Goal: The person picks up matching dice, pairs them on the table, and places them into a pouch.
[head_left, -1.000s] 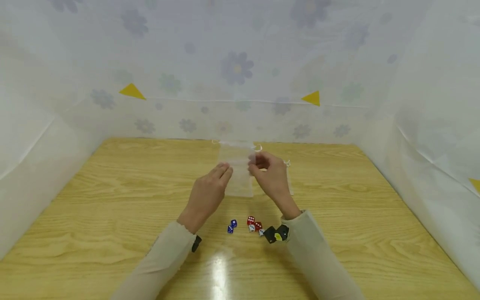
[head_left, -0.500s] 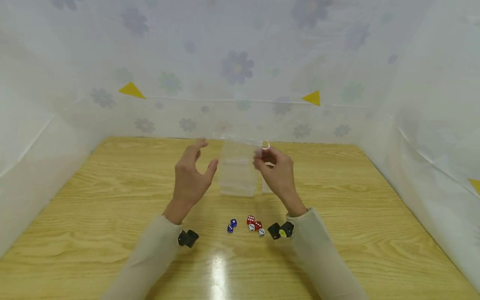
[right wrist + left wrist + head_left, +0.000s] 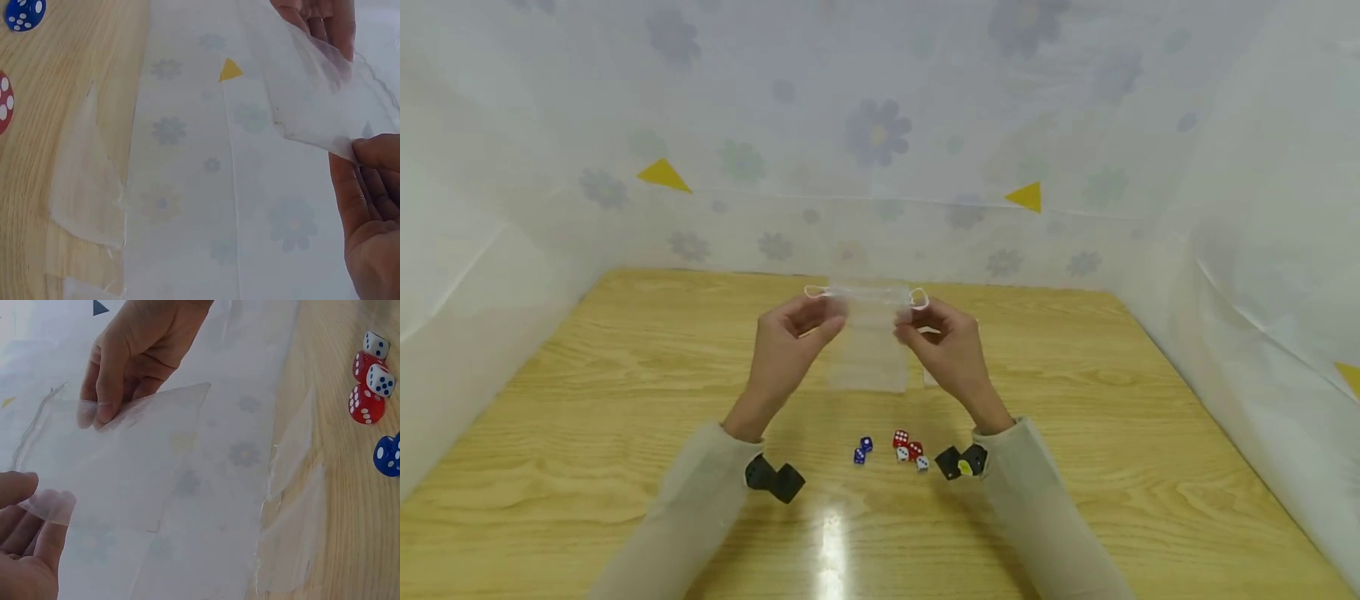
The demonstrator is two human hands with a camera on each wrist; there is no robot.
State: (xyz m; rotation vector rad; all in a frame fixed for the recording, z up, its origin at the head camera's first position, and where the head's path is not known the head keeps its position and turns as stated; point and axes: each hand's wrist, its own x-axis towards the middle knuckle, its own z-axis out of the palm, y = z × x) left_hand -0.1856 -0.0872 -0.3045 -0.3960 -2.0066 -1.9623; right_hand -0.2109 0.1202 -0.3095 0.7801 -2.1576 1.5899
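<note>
A sheer white drawstring pouch (image 3: 872, 354) is stretched upright between my two hands, its string loops sticking out at both top corners. My left hand (image 3: 786, 346) pinches its left edge near the top. On the opposite edge, thumb and fingers of my right hand (image 3: 951, 346) pinch the fabric at about the same height. The left wrist view shows the pouch (image 3: 125, 462) flat and see-through, with fingers visible through it. Nearer to me on the table lie two blue dice (image 3: 862, 450), two red dice (image 3: 901, 438) and two white dice (image 3: 922, 463).
More sheer pouches (image 3: 290, 544) lie on the wooden table (image 3: 625, 400) beyond the dice, partly hidden by my right hand in the head view. White flower-print sheeting (image 3: 880, 233) walls the table at the back and sides, with yellow triangles (image 3: 1024, 197) on it.
My left hand let go of the pouch, opened away to the left, then came back and now pinches its left edge. My right hand keeps hold and has shifted slightly right.
</note>
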